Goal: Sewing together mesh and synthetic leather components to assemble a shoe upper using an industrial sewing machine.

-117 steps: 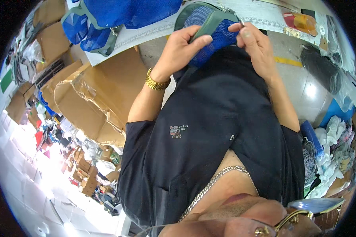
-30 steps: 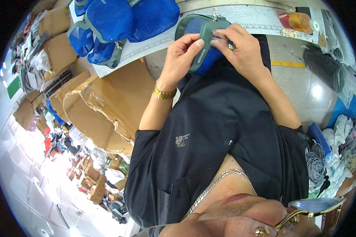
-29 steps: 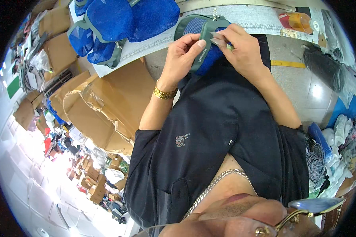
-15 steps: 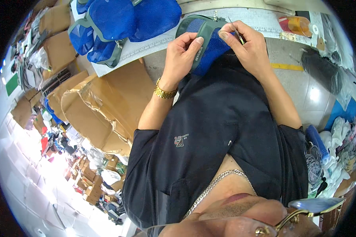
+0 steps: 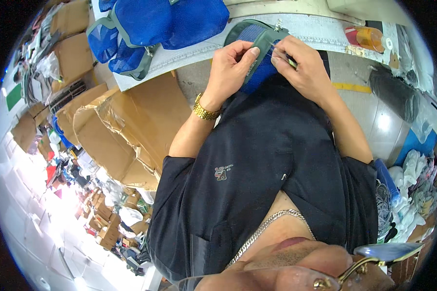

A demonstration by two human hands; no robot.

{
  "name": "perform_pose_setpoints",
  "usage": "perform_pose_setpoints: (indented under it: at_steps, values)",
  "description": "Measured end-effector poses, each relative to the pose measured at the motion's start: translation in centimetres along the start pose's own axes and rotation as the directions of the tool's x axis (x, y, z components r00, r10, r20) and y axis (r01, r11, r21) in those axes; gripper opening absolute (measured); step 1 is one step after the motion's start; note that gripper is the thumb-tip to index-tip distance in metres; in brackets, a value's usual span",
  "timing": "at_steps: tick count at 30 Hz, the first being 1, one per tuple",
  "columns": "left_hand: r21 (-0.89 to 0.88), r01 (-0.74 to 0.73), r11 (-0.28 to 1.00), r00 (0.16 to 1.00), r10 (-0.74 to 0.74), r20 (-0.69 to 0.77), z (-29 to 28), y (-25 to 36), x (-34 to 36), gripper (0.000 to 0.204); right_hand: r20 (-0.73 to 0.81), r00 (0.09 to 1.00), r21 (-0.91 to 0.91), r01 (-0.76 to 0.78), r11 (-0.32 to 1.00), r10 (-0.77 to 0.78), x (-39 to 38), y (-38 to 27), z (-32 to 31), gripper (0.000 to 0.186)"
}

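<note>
Both hands up at the near edge of the pale worktable, working one blue mesh pouch with grey-green fabric trim. Left hand clamps the trim strap between thumb and fingers, likely to keep the seam taut. Right hand is closed in a pinch on a small slim tool right at that trim (too small to identify). Pouch hangs half off the table against the black shirt, so it's braced. Finished-looking blue pouches are piled to the left; open cardboard boxes sit below.
</note>
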State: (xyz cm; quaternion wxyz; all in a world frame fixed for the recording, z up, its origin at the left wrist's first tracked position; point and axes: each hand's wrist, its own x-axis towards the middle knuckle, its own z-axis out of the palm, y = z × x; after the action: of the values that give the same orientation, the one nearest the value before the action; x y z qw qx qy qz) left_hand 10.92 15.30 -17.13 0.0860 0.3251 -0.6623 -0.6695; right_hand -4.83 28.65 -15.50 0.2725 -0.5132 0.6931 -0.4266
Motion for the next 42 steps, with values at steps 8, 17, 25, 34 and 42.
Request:
perform_pose_setpoints:
  at_steps: [8,17,25,34,42]
  values:
    - [0.399,-0.018,0.917,1.000,0.017,0.007,-2.3,0.5,0.0,0.021,0.237,0.965,0.213,0.066,0.975,-0.117,0.0,-0.1,0.5,0.012]
    - [0.065,0.007,0.998,1.000,-0.008,0.022,-3.2,1.7,0.5,0.016,-0.101,0.994,0.038,0.042,0.998,-0.038,1.0,-0.8,-1.7,0.026]
    - [0.114,-0.070,0.991,0.997,0.072,-0.008,-0.7,1.4,-0.3,0.016,-0.008,0.999,0.009,-0.038,0.999,0.038,0.5,-0.4,0.3,0.020]
    - [-0.050,0.103,0.993,0.982,-0.094,0.165,-1.8,-0.5,-0.6,0.016,0.199,0.970,0.326,0.067,0.943,-0.138,1.6,-0.3,1.4,0.020]
    - [0.111,0.005,0.994,0.999,0.000,-0.045,-5.4,0.4,-1.2,0.017,0.006,0.980,-0.256,-0.192,0.947,0.200,-0.4,10.3,-5.6,0.016]
